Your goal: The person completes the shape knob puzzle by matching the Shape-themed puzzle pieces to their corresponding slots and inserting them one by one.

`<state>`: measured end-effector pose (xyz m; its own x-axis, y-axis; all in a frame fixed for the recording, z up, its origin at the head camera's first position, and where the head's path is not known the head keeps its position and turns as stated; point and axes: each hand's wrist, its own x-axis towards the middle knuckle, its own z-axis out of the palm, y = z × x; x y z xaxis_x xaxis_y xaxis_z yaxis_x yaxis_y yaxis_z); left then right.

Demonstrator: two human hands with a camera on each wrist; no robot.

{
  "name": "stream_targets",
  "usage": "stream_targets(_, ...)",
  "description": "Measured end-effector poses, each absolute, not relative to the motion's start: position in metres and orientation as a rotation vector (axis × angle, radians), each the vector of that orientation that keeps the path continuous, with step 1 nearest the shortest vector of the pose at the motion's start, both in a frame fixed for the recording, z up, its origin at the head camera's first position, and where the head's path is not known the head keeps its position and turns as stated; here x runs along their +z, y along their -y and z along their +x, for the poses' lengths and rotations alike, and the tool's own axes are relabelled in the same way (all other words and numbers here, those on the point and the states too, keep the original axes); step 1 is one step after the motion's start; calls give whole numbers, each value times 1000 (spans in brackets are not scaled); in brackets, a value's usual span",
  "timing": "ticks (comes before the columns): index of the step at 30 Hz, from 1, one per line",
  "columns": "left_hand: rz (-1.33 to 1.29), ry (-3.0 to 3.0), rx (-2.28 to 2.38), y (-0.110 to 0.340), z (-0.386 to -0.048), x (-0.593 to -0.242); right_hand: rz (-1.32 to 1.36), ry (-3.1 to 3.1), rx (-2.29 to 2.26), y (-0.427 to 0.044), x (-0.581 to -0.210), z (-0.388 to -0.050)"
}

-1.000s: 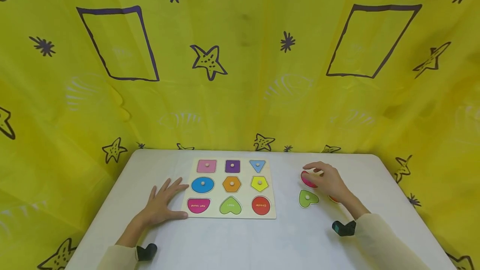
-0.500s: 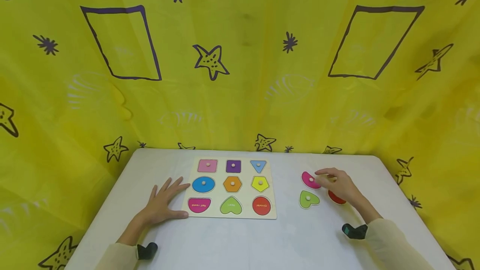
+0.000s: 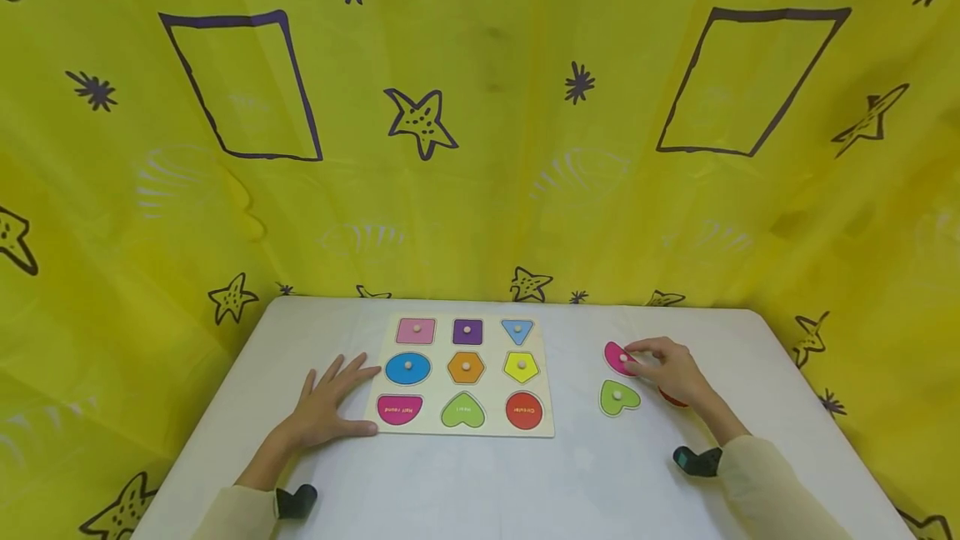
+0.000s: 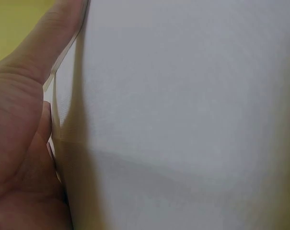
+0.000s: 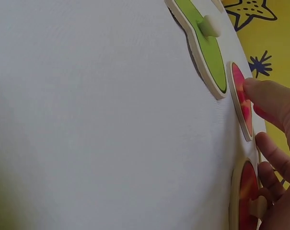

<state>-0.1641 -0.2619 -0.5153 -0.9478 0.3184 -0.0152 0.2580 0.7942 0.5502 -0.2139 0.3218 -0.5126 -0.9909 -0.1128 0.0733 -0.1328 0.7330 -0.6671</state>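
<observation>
My left hand (image 3: 322, 415) rests with spread fingers at the left edge of the wooden puzzle board (image 3: 491, 415). Its thumb and a fingertip touch that edge. To the board's right, thumb and forefinger of my right hand (image 3: 675, 373) pinch the small knob of a pink half-round puzzle piece (image 3: 615, 357), which lies on the table. The right wrist view shows the thumb over the knob of this pink piece (image 5: 239, 91). A green heart piece (image 3: 611, 400) lies just nearer to me. Partly hidden under the right hand is a red piece (image 3: 672, 398).
Pink, purple, light blue, blue, orange and yellow knobbed pieces sit in the board. Its near row shows printed shapes without knobs: half round (image 3: 400, 411), heart (image 3: 462, 412) and circle (image 3: 523, 412). A yellow curtain (image 3: 480, 215) stands behind the white table (image 3: 480, 490).
My right hand first drew back to the right off the pink piece, uncovering its knob, then came slightly left and closed finger and thumb at the knob. The left hand stays put.
</observation>
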Motion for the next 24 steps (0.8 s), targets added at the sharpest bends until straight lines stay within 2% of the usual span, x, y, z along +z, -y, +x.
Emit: stream_targets(24, 444, -2883, 861, 262, -165, -519, 97, 2801, 1084, -315, -523, -213)
